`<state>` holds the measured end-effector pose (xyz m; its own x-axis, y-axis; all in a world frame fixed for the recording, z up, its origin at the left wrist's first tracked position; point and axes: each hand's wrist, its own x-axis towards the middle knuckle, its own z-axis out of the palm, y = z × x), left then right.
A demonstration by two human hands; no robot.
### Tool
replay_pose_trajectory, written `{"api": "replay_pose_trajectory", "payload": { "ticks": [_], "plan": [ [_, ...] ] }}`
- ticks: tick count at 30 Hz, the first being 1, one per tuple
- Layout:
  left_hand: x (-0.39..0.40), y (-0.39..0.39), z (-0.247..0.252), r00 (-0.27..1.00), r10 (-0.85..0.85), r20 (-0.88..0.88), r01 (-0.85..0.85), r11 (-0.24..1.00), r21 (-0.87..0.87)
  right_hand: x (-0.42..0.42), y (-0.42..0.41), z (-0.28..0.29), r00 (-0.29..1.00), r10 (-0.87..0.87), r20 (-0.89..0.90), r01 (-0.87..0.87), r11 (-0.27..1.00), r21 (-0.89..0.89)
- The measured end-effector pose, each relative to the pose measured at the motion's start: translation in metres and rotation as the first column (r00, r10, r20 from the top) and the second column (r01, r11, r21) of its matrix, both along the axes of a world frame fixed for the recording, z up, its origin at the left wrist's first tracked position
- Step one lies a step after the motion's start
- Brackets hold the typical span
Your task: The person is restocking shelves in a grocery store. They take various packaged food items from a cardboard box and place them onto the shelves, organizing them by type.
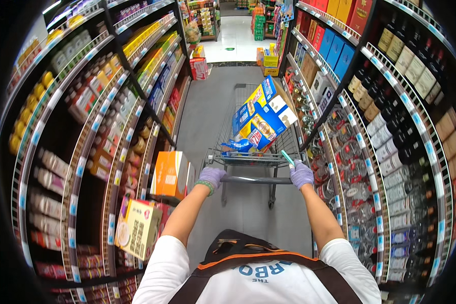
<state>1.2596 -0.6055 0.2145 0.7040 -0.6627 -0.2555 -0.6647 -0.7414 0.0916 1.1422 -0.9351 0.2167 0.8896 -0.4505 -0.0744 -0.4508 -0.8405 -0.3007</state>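
Note:
My left hand (211,177), in a purple glove, grips the left end of the dark handle (256,180) of a metal shopping cart (247,88). The right hand (301,174), gloved alike, is closed at the handle's right end, with a thin light-green tool (287,157) sticking up beside its fingers; what kind it is, I cannot tell. In the cart's wire basket a large blue and yellow cardboard carton (264,117) rests tilted. Nearer the handle lies a blue glossy package (238,145), partly over other items.
Shelves of bottles (361,167) line the right side; shelves of packaged drinks and boxes (98,95) line the left. An orange and white carton (169,174) and a cream box (137,228) stick out at the left. Red (198,69) and yellow cartons (270,60) flank the aisle's far end.

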Motion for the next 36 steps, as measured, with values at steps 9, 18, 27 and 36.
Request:
{"api": "replay_pose_trajectory", "payload": {
  "ticks": [9,18,27,36],
  "plan": [
    [0.221,-0.089,0.001,0.98,-0.003,-0.197,0.014,0.998,0.053,0.231,-0.096,0.0,0.999,-0.034,-0.023,0.034,0.999,-0.029],
    [0.449,-0.162,0.004,0.96,0.01,-0.279,0.021,0.994,0.111,0.46,-0.161,0.008,0.994,-0.067,-0.087,0.062,0.996,-0.057],
    [0.699,-0.212,-0.012,0.977,0.03,-0.212,-0.022,0.999,0.042,0.707,-0.216,-0.001,0.998,-0.068,0.0,0.068,0.997,-0.022],
    [0.949,-0.265,-0.006,0.971,0.195,-0.138,-0.186,0.98,0.075,0.986,-0.272,0.004,0.991,0.048,-0.127,-0.058,0.996,-0.075]
  ]
}}
